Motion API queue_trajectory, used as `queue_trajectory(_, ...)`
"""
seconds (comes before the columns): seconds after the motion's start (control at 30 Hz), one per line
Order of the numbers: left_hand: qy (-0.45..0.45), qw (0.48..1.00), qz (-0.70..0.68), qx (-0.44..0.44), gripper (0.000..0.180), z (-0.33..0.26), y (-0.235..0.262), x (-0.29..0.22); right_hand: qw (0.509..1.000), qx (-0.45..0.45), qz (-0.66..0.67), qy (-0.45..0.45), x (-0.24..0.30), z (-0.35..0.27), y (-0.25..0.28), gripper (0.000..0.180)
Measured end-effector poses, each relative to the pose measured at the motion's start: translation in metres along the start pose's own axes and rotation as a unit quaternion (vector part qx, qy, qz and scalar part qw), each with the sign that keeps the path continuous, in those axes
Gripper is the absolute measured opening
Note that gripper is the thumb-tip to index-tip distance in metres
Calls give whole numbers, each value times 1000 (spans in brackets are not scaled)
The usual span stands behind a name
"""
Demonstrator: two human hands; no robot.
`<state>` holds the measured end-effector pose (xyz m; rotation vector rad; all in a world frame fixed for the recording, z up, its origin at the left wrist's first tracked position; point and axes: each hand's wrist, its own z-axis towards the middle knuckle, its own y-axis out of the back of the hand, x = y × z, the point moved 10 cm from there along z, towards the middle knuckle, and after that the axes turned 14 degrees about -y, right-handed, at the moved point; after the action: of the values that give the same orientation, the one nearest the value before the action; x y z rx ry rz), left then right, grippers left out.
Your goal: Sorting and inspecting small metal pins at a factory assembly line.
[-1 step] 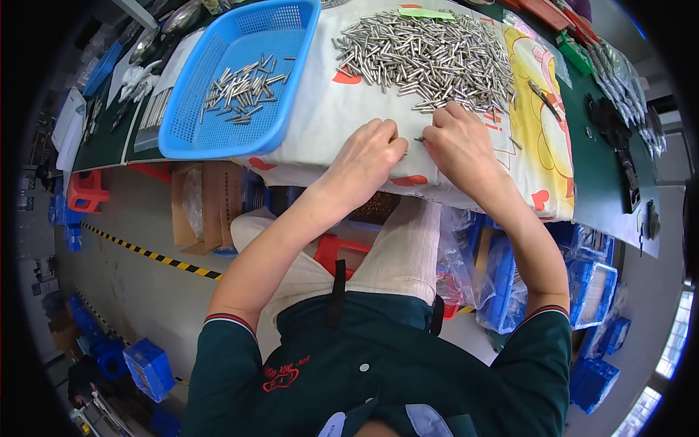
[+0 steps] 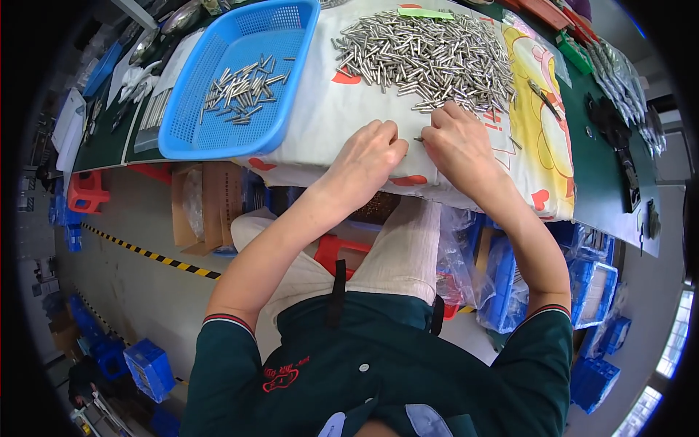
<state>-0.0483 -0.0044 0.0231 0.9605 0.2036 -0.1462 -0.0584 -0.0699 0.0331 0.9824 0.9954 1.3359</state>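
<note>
Both my hands are over the near part of a patterned cloth, close together with a small gap between them. My left hand (image 2: 370, 151) is closed, its fingertips turned under, and anything in them is hidden. My right hand (image 2: 460, 146) is pinched closed, and the dark end of a small metal pin (image 2: 419, 139) pokes out from its fingers toward the left hand. Just beyond them lies a large heap of silvery metal pins (image 2: 429, 58). To the left, a blue plastic basket (image 2: 172, 138) holds a smaller lot of similar pins (image 2: 244, 89).
The cloth (image 2: 309, 124) covers the green table. A pair of pliers (image 2: 545, 98) lies right of the heap, with one loose pin (image 2: 516, 143) nearer me. A green box (image 2: 574, 52) stands far right. Below the table are a cardboard box (image 2: 218, 207) and blue crates (image 2: 502, 284).
</note>
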Motion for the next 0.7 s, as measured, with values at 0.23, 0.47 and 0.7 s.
queue_trajectory(0.23,-31,986,124,109,8,14,-8,-21,996,27,-72,37,18,3,-6,1)
queue_trajectory(0.47,-21,999,39,-19,9,13,18,10,997,-7,72,22,5,23,5,4)
queue_trajectory(0.7,204,872,-320,-309,9,-12,18,104,908,-193,370,22,-17,58,18,13)
